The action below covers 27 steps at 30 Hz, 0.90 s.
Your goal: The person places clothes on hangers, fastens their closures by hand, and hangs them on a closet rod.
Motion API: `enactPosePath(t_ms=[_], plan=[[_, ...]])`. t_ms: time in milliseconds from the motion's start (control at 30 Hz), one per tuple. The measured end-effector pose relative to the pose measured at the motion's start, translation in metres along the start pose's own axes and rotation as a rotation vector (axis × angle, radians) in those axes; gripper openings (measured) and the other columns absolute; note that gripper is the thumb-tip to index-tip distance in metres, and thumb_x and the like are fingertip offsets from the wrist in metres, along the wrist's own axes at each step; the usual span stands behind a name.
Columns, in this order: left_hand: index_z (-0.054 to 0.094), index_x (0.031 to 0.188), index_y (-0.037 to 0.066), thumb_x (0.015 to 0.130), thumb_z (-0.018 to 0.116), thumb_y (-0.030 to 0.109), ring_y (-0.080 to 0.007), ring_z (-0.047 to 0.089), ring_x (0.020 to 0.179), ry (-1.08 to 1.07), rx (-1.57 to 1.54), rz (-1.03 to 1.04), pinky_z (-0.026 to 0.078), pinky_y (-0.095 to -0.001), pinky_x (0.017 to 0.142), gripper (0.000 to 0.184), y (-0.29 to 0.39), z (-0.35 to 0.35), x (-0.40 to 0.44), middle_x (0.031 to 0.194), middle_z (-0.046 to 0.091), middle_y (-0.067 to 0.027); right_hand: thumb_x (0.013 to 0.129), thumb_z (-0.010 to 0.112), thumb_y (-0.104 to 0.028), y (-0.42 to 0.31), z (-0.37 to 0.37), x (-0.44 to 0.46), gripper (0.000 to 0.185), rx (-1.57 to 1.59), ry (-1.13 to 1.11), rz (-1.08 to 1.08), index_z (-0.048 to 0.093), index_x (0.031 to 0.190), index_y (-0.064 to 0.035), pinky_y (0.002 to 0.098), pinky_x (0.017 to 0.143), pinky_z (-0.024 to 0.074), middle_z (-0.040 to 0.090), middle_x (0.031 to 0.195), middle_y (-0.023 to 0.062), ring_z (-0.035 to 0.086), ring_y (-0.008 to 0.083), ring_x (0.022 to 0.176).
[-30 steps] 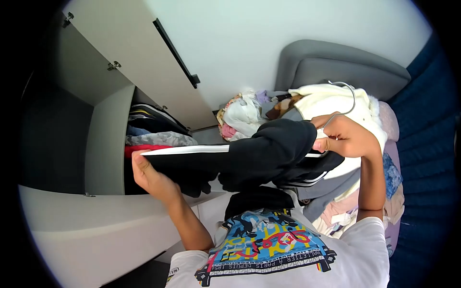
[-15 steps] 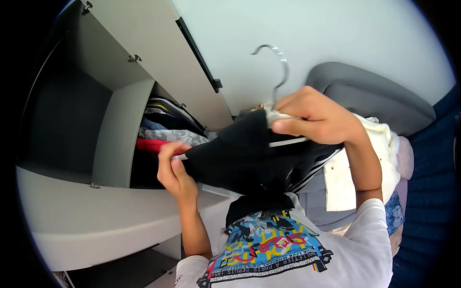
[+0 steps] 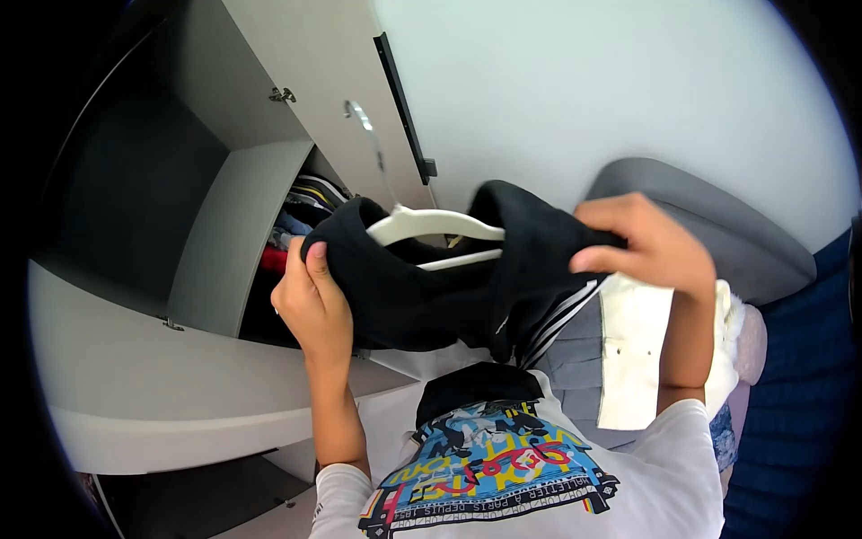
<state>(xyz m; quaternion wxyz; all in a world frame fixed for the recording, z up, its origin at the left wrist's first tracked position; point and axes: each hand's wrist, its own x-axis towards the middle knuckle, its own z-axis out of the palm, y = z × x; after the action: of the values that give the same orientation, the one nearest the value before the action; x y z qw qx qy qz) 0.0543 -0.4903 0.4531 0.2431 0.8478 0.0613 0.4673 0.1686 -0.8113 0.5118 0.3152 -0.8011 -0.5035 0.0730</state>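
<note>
A black jacket (image 3: 422,310) with white stripes is stretched between my two hands at chest height. Inside its neck opening sits a white hanger (image 3: 435,223), its metal hook pointing up and to the left. My left hand (image 3: 312,301) is closed on the jacket's edge at the left, thumb on the near side. On the right, my right hand (image 3: 648,244) pinches the black fabric between thumb and fingers. Neither hand touches the hanger. The lower part of the jacket hangs in folds toward my body.
At the left stands an open wardrobe (image 3: 202,242) with clothes (image 3: 310,202) hanging inside. Its door (image 3: 323,90) is swung open beside the white wall. To the right is a grey seat with a backrest (image 3: 709,216), and a cream garment (image 3: 633,359) lies there. A dark blue curtain (image 3: 795,377) hangs at the far right.
My right hand has let go of the hanger's neck and moved right onto the jacket fabric. The hook has tilted left, and the hanger's white arms now show in the neck opening.
</note>
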Motion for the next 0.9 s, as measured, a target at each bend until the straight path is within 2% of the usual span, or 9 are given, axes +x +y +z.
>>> enactPosePath(t_ms=[33,200,467,567,667,700,733,800,900], plan=[[0.054,0.087,-0.005,0.103,0.048,0.02,-0.0215,0.038,0.053,0.028,-0.039,-0.028,0.037,-0.0318,0.052,0.031,0.007,0.004,0.0,0.061,0.045,-0.0151,0.087,0.069,-0.025,-0.003,0.015,0.004,0.03,-0.015,0.042,0.036,0.059,0.083,0.0032,0.0394,0.058,0.0426,0.054,0.068,0.0193,0.053,0.0354,0.062],[0.055,0.091,-0.006,0.103,0.048,0.021,-0.026,0.036,0.052,0.043,0.071,-0.054,0.036,-0.0337,0.051,0.031,0.003,0.009,0.023,0.062,0.044,-0.0188,0.083,0.069,-0.011,0.014,0.032,0.012,0.017,-0.173,0.234,-0.012,0.059,0.081,0.002,0.0395,0.053,0.0379,0.049,0.064,0.02,0.046,0.039,0.058],[0.055,0.084,-0.005,0.104,0.049,0.027,-0.016,0.033,0.049,0.362,0.178,-0.062,0.032,-0.033,0.046,0.039,-0.024,-0.009,0.035,0.053,0.041,-0.01,0.091,0.067,-0.023,0.011,0.002,0.026,0.034,-0.079,0.102,0.023,0.054,0.073,0.0034,0.0365,0.048,0.0328,0.04,0.055,0.0178,0.035,0.0342,0.048],[0.059,0.094,-0.009,0.105,0.047,0.031,-0.0137,0.046,0.062,0.281,0.057,-0.186,0.043,-0.0313,0.06,0.043,-0.029,-0.016,0.032,0.067,0.057,-0.0125,0.092,0.065,-0.021,-0.002,-0.008,0.035,0.035,0.106,0.05,0.107,0.05,0.07,0.0013,0.0305,0.05,0.0287,0.04,0.054,0.0057,0.03,0.0138,0.054],[0.059,0.092,-0.01,0.104,0.049,0.029,-0.0124,0.047,0.067,0.254,-0.022,-0.248,0.044,-0.0287,0.066,0.043,-0.056,-0.02,0.036,0.071,0.059,-0.0079,0.098,0.053,-0.044,0.027,-0.008,0.042,0.048,0.76,0.327,-0.21,0.061,0.113,0.0006,0.0289,0.069,0.0428,0.064,0.088,0.0046,0.05,0.0119,0.071],[0.059,0.092,-0.01,0.104,0.048,0.029,-0.0121,0.047,0.067,0.282,-0.023,-0.274,0.044,-0.0287,0.066,0.043,-0.063,-0.022,0.036,0.071,0.058,-0.0069,0.098,0.052,-0.046,0.05,-0.012,0.036,0.055,0.698,0.407,-0.238,0.055,0.129,-0.0004,0.0317,0.084,0.0489,0.066,0.106,0.011,0.06,0.0162,0.093],[0.059,0.092,-0.01,0.104,0.047,0.03,-0.0117,0.047,0.067,0.312,-0.017,-0.302,0.044,-0.0288,0.066,0.044,-0.071,-0.024,0.033,0.071,0.058,-0.0058,0.098,0.052,-0.046,0.066,0.001,0.031,0.055,0.698,0.408,-0.246,0.055,0.129,-0.0004,0.0317,0.084,0.0489,0.066,0.106,0.011,0.06,0.0162,0.093],[0.058,0.09,-0.01,0.104,0.046,0.03,-0.0115,0.046,0.067,0.303,-0.023,-0.346,0.043,-0.029,0.065,0.044,-0.078,-0.03,0.026,0.07,0.056,-0.0048,0.096,0.059,-0.034,0.089,0.04,0.022,0.047,0.735,0.308,-0.139,0.056,0.128,-0.0001,0.0309,0.089,0.0488,0.066,0.11,0.0109,0.061,0.0167,0.102],[0.056,0.085,-0.009,0.105,0.046,0.031,-0.0112,0.044,0.066,0.28,-0.058,-0.41,0.042,-0.0293,0.063,0.045,-0.091,-0.025,0.018,0.068,0.052,-0.0032,0.088,0.068,-0.006,0.064,0.089,0.035,0.04,0.743,0.538,0.03,0.057,0.126,-0.0004,0.0308,0.092,0.0491,0.066,0.112,0.0104,0.062,0.0156,0.099]])
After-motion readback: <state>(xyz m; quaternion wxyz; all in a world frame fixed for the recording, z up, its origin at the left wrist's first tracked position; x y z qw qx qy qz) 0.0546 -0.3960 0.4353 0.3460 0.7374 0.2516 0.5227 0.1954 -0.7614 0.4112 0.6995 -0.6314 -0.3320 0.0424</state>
